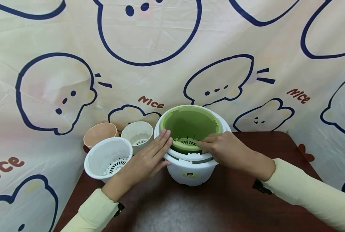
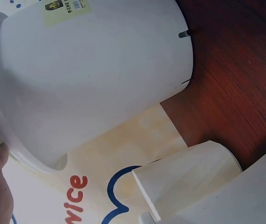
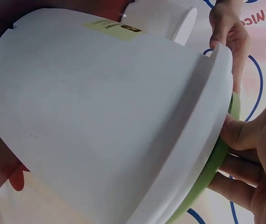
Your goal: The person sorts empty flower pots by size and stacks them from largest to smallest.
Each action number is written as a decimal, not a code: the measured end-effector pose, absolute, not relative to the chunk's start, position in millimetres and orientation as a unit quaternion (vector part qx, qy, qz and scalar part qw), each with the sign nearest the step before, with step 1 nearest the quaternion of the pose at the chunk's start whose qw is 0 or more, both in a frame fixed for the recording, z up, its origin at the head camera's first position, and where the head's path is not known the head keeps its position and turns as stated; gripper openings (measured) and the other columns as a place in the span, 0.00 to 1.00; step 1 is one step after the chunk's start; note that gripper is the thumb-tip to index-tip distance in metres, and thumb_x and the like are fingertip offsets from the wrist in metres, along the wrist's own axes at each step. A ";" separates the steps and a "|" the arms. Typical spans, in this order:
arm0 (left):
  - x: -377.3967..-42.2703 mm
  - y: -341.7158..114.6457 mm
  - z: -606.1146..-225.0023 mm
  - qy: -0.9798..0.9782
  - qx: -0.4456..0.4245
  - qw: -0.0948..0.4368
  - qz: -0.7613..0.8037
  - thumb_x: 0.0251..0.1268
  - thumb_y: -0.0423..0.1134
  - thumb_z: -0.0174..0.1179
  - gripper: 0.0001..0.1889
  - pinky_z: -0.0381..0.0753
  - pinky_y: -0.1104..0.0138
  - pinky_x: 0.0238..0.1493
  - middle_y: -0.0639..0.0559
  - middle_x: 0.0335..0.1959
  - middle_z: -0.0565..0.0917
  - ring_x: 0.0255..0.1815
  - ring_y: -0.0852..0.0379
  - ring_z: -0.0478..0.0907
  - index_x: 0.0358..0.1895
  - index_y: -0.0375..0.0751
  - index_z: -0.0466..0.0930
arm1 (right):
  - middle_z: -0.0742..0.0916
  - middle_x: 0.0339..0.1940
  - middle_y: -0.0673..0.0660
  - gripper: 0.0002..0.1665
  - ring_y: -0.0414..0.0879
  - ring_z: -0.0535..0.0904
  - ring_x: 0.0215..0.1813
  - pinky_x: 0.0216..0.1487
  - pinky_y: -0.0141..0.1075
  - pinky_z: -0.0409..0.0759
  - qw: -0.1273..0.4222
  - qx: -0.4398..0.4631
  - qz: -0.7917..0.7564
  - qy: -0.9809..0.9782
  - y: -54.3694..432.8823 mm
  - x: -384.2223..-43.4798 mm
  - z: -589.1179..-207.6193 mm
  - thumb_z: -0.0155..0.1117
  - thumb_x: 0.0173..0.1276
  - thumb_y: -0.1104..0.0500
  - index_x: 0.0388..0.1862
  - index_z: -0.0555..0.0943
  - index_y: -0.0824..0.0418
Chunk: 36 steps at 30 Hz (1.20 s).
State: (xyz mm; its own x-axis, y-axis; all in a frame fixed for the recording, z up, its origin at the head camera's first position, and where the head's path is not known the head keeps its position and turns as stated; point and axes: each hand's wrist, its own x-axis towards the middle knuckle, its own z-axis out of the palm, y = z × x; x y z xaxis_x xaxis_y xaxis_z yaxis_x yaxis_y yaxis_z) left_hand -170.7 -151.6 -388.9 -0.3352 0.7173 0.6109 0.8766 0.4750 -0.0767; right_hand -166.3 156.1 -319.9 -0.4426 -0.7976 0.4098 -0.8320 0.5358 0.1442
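A green plastic flower pot (image 1: 191, 124) with a slotted bottom sits inside white plastic pots (image 1: 189, 172) nested together on the table. The outer white pot carries a yellowish label (image 1: 190, 174). At the left of the stack my left hand (image 1: 149, 156) lies with straight fingers against the rims, its thumb lower on the white side. Across from it, my right hand (image 1: 228, 146) grips the green pot's rim with bent fingers. In the right wrist view, the right thumb presses where the white rim (image 3: 189, 140) meets the green one.
Left of the stack stand a white pot (image 1: 102, 158) with a slotted base, a cream pot (image 1: 137, 132) and a peach pot (image 1: 100, 132). They stand on a dark brown table (image 1: 172, 209). Behind hangs a cloth (image 1: 149, 80) printed with cartoon outlines.
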 end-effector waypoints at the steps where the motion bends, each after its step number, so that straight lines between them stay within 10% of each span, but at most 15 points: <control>1: -170.6 -151.6 -389.2 -0.807 -0.494 0.296 -0.132 0.82 0.51 0.48 0.33 0.66 0.56 0.80 0.35 0.81 0.58 0.81 0.36 0.59 0.76 0.28 0.62 | 0.93 0.39 0.53 0.18 0.45 0.91 0.42 0.40 0.39 0.90 0.223 0.479 0.044 -0.848 156.3 -165.8 -319.7 0.80 0.56 0.64 0.47 0.90 0.60; 22: -171.9 -150.6 -392.4 -0.808 -0.500 0.297 -0.094 0.86 0.49 0.40 0.29 0.67 0.54 0.80 0.37 0.80 0.64 0.80 0.40 0.63 0.75 0.29 0.65 | 0.93 0.40 0.50 0.26 0.42 0.90 0.44 0.43 0.35 0.90 0.184 0.481 0.067 -0.855 164.7 -165.5 -320.6 0.74 0.52 0.79 0.45 0.91 0.55; 36: -175.2 -149.5 -391.1 -0.803 -0.505 0.302 -0.099 0.85 0.50 0.41 0.29 0.68 0.56 0.79 0.41 0.77 0.70 0.78 0.44 0.68 0.74 0.32 0.68 | 0.93 0.43 0.48 0.30 0.42 0.90 0.48 0.46 0.37 0.90 0.055 0.447 0.081 -0.889 168.6 -174.2 -311.8 0.66 0.57 0.81 0.51 0.91 0.53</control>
